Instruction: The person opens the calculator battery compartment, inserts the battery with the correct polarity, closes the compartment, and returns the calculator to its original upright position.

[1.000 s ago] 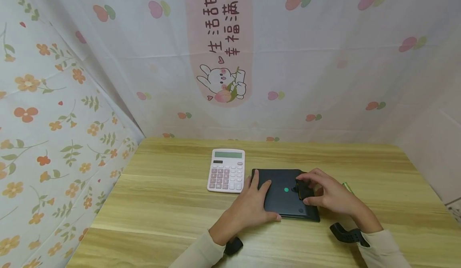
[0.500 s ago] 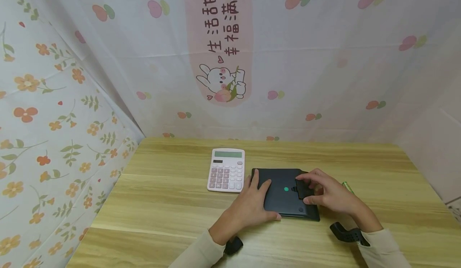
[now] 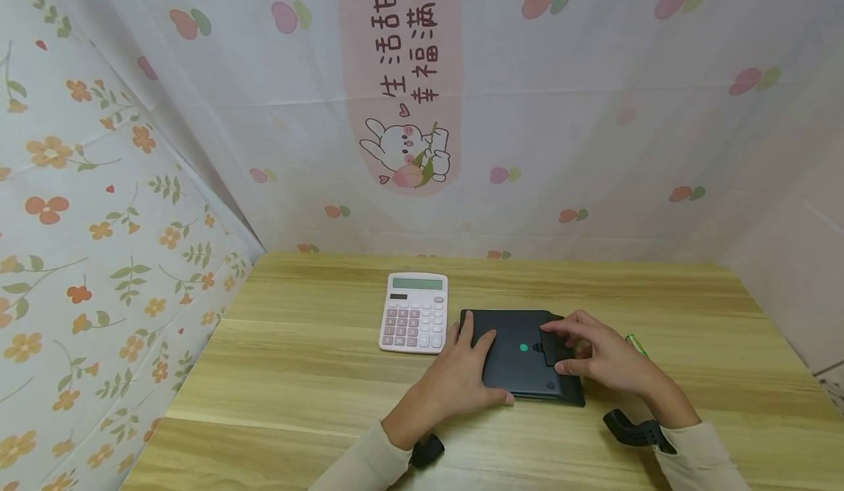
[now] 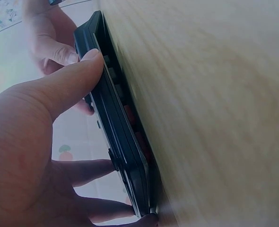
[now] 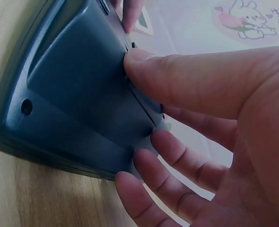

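Bunny cloth (image 3: 593, 124) hangs at twelve o'clock, behind a wood tabletop (image 3: 297, 381). On the wood, past the middle toward three o'clock, a black calculator (image 3: 504, 370) lies back side up, with its keys (image 4: 129, 113) facing down. Going round from there, a white calculator (image 3: 414, 311) sits just beside it at ten o'clock, and a green battery (image 3: 636, 343) lies at three o'clock, close to the right hand (image 3: 600, 352). At eight o'clock the left hand (image 3: 455, 382) is spread out, fingers on the back and thumb on the near edge. The right hand pinches a small black cover (image 3: 556, 350), just past a green dot (image 3: 524, 347) at three o'clock. I can't tell if the cover is snapped in or loose. If it sits crooked and gets a hard push, its little tab (image 3: 537, 347) could bend or break. If the left hand lets up, a push could make the black calculator slide. A loose cover might pop out of the fingers. A bump could roll the battery away.
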Tool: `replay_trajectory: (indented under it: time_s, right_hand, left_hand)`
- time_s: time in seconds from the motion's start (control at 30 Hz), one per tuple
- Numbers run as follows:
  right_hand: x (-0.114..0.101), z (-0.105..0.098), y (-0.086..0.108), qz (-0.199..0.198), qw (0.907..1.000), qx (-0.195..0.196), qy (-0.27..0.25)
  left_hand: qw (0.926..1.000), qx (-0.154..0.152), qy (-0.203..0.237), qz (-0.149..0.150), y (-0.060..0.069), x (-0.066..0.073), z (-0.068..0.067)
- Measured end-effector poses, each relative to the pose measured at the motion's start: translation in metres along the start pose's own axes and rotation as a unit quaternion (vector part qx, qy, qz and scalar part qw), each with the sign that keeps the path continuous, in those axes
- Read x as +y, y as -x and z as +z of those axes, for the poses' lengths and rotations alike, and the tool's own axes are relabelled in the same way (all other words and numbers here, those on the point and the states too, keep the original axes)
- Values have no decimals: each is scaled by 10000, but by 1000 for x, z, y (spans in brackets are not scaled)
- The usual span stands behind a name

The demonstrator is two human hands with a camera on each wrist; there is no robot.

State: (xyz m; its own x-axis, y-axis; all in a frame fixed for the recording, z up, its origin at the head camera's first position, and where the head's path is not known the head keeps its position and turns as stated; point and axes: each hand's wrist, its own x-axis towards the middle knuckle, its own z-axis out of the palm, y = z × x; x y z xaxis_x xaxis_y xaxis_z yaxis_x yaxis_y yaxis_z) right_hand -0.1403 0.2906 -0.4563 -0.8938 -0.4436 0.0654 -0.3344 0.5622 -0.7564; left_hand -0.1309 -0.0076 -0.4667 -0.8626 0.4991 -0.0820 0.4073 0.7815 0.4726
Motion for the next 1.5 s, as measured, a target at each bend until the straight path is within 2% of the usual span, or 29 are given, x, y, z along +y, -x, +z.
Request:
replay_trajectory:
  time_s: [0.53,0.83,1.13,1.5]
  right_hand:
    - [-1,2,1,-50,9999,28,95]
    - [-8,8,0,86,9992,325,234]
    - [-6,18,-6,196,9936,800,772]
    - [-6,24,-10,309,9900,1099,829]
  left_hand:
    - [9999,-78,81,-60,2,-1,1]
    - [9999,-71,86,-59,2,-1,1]
    - [10000,-55,69,-32,2,-1,1]
    - [10000,-28,37,-4,2,0,-1]
